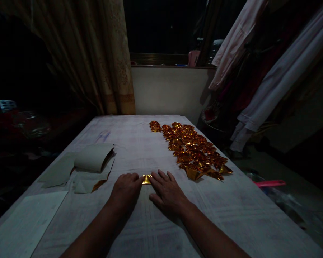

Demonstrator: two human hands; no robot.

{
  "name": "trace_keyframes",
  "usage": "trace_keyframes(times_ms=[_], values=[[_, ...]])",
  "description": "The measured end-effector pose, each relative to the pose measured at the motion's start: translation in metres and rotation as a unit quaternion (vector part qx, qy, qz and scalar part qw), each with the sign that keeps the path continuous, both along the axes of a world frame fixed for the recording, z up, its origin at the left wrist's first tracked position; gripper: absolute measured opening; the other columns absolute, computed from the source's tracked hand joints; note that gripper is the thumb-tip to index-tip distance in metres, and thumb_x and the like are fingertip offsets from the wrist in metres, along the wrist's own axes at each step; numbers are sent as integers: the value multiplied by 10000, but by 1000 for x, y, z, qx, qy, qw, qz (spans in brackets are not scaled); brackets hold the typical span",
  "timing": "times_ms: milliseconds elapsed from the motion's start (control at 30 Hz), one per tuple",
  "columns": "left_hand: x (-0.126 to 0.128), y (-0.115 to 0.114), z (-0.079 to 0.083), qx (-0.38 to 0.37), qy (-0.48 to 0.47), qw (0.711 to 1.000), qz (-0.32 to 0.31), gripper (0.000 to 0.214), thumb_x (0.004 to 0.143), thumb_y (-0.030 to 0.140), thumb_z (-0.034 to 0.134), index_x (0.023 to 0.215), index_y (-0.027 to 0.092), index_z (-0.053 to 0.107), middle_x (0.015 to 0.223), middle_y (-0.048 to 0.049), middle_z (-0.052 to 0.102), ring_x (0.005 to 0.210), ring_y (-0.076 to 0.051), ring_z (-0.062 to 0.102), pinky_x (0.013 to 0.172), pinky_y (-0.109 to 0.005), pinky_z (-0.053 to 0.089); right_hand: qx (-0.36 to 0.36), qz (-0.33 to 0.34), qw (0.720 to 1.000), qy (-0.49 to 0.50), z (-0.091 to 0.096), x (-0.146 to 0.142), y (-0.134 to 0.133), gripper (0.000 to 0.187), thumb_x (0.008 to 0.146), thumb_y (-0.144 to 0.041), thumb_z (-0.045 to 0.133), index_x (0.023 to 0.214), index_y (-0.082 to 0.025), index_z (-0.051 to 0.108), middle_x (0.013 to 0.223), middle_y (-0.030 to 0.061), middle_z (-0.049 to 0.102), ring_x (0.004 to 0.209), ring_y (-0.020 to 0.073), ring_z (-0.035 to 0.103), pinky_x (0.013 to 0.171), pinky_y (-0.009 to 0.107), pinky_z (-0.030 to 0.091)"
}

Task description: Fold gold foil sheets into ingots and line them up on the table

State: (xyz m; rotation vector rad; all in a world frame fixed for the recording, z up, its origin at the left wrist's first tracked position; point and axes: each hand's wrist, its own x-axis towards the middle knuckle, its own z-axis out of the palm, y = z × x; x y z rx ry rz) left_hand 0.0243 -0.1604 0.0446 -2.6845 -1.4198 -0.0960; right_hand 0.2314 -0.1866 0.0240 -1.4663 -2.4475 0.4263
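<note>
A small piece of gold foil paper [146, 179] lies on the white table [231, 215] between my two hands. My left hand [125, 190] rests knuckles up, its fingers curled down onto the left edge of the foil. My right hand [167, 192] lies flat with fingers stretched out, fingertips pressing the foil's right edge. A long pile of folded gold foil pieces [191, 148] spreads across the table's far right part.
A stack of paper sheets with a curled top sheet [93, 159] lies at the left, gold showing beneath it. A flat white sheet [27, 222] sits near left. Curtains [97, 53] and hanging clothes [271, 71] flank a dark window. A pink object [269, 184] lies right of the table.
</note>
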Motion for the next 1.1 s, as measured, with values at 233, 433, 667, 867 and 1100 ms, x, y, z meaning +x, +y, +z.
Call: trace_keyframes(times_ms=[233, 433, 667, 867, 1100], values=[[-2, 4, -14, 40, -27, 999, -10, 312, 922, 99, 540, 1189, 201, 665, 961, -79, 707, 860, -244, 657, 735, -372, 501, 60, -73, 995, 41, -4, 0, 5, 343, 977, -249, 556, 1307, -255, 647, 1310, 63, 666, 1202, 243, 565, 1049, 414, 403], [-7, 4, -17, 33, -103, 994, 6, 250, 974, 204, 506, 1133, 223, 698, 990, -72, 714, 876, -236, 648, 760, -367, 505, 52, -111, 992, 6, 2, -5, 12, 257, 995, -266, 539, 1184, -287, 712, 1055, 51, 715, 991, 216, 620, 868, 329, 457], [-13, 6, -17, 7, -209, 977, 26, 288, 999, 280, 453, 1091, 204, 715, 1012, -80, 739, 938, -237, 666, 838, -371, 513, 23, -120, 993, -4, 21, -9, 29, 215, 981, -267, 556, 1043, -269, 762, 994, 50, 723, 956, 196, 652, 806, 277, 466], [-17, 18, -3, -80, -300, 944, 114, 343, 928, 381, 483, 1025, 208, 763, 1035, -86, 781, 980, -267, 703, 869, -384, 513, 53, -149, 985, 67, 15, -17, 41, 222, 959, -214, 556, 1013, -243, 769, 968, 49, 741, 943, 189, 669, 828, 273, 472], [-11, 38, 1, -202, -420, 863, 195, 370, 810, 475, 553, 870, 210, 804, 813, -64, 799, 788, -255, 737, 711, -320, 530, 81, -159, 954, 241, -9, -18, 41, 250, 925, -197, 538, 972, -225, 782, 886, 50, 755, 843, 180, 693, 778, 275, 517]])
